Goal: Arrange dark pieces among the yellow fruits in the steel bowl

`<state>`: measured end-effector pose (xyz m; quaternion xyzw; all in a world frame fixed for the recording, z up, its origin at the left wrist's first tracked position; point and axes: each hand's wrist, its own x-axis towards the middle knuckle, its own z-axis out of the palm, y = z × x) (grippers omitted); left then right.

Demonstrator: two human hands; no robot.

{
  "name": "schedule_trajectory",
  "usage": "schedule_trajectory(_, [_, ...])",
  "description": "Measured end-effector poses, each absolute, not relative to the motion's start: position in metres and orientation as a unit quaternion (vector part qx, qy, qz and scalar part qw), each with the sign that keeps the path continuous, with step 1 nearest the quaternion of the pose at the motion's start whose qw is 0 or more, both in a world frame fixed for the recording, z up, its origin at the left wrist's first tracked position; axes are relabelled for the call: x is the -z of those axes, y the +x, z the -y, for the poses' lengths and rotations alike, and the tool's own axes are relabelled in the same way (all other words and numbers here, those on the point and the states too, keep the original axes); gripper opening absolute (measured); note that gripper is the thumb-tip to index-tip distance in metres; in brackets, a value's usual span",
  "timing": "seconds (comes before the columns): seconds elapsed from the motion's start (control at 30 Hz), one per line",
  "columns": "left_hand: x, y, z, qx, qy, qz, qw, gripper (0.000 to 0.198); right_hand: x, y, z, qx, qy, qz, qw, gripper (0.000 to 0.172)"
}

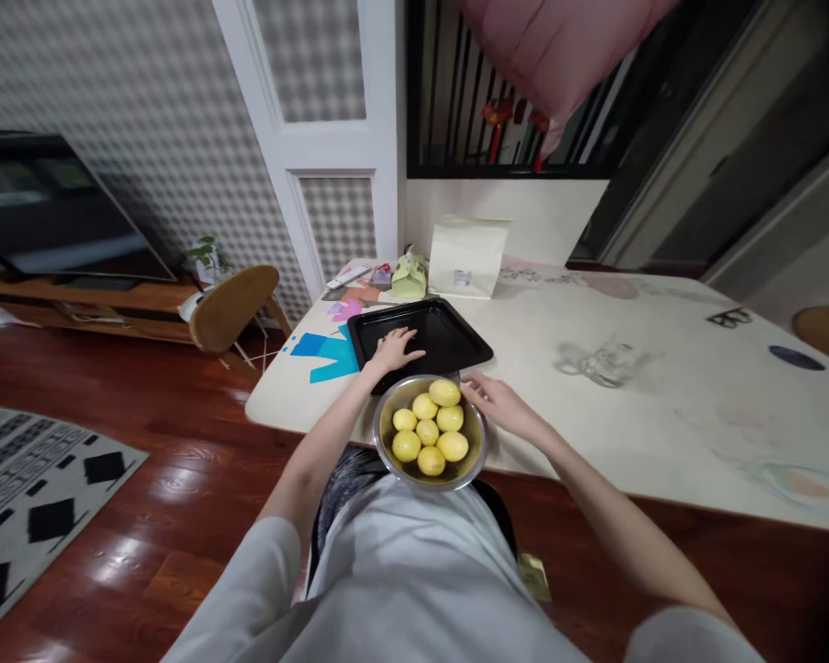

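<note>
A metal bowl (382, 451) full of yellow lemons (427, 432) is at the table's near edge, close to my body. My right hand (494, 401) is at the bowl's right rim, with its fingers bent against it; part of the fingertips is hard to make out. Behind the bowl lies a black baking tray (449, 336), flat on the table. Over the left part of this tray is my left hand (395, 351), palm down with fingers spread and nothing held. Whether its fingertips press on the tray, I cannot tell.
On the white table (539, 424) are blue paper cutouts (335, 359), a green tissue box (409, 276), a cream paper bag (468, 258), a clear glass jug (608, 362) and glasses (729, 319). A wooden chair (231, 313) stands left. A pink balloon (559, 51) hangs above.
</note>
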<state>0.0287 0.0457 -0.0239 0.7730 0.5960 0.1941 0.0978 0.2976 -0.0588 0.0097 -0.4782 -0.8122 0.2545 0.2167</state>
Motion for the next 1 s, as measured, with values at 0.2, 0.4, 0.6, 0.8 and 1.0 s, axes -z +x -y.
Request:
schedule_trajectory(0.2, [0.029, 0.034, -0.056, -0.171, 0.802, -0.563, 0.103, 0.032, 0.031, 0.307, 0.081, -0.304, -0.488, 0.779, 0.249, 0.019])
schedule_trajectory(0.4, [0.029, 0.025, -0.045, -0.165, 0.829, -0.524, 0.102, 0.025, 0.029, 0.3, 0.06, -0.285, -0.512, 0.758, 0.286, 0.02])
schedule_trajectory(0.6, [0.03, 0.021, -0.038, -0.168, 0.828, -0.526, 0.099, 0.026, -0.01, 0.32, 0.019, -0.192, -0.587, 0.73, 0.295, 0.025])
schedule_trajectory(0.8, [0.031, 0.022, -0.029, -0.18, 0.822, -0.533, 0.086, 0.018, -0.052, 0.321, -0.033, -0.057, -0.666, 0.695, 0.266, 0.029])
schedule_trajectory(1.0, [0.037, 0.029, -0.026, -0.181, 0.828, -0.525, 0.075, 0.023, -0.069, 0.293, -0.064, 0.01, -0.691, 0.692, 0.211, 0.035])
